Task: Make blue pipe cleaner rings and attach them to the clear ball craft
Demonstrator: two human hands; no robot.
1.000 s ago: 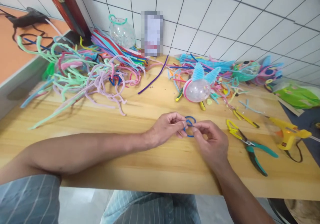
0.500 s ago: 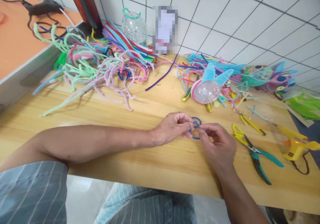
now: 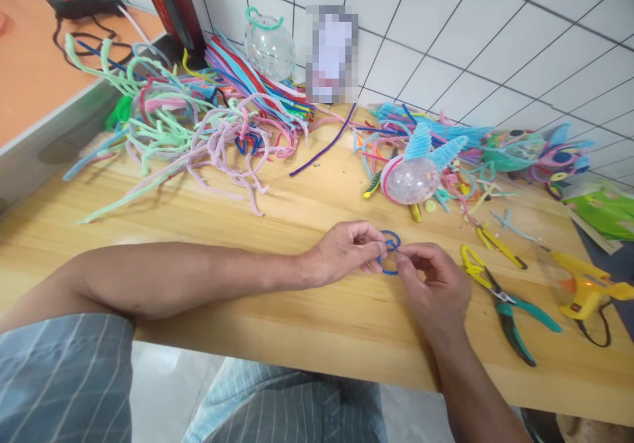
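Between my hands is a blue pipe cleaner [image 3: 391, 272] bent into two small loops, one above the other. The fingers of my left hand [image 3: 349, 251] pinch it from the left, near where the loops meet. From the right, the thumb and forefinger of my right hand [image 3: 436, 281] pinch it at the same middle part. My fingertips hide some of the loops. Beyond my hands sits a clear ball [image 3: 411, 182] with a pink band and two light-blue pipe-cleaner fins on top. Teal-handled pliers [image 3: 505, 298] lie to the right of my right hand.
Tangled pipe cleaners [image 3: 212, 139] cover the back left, with a clear round bowl [image 3: 270, 50] behind. A blurred phone [image 3: 329, 53] leans on the tiled wall. A yellow glue gun [image 3: 582, 281] lies at right, near a yellow-handled tool [image 3: 500, 248]. One purple pipe cleaner [image 3: 324, 146] lies alone.
Both hands keep their pinch on the blue pipe cleaner, and its loops look the same. The view has shifted very slightly.
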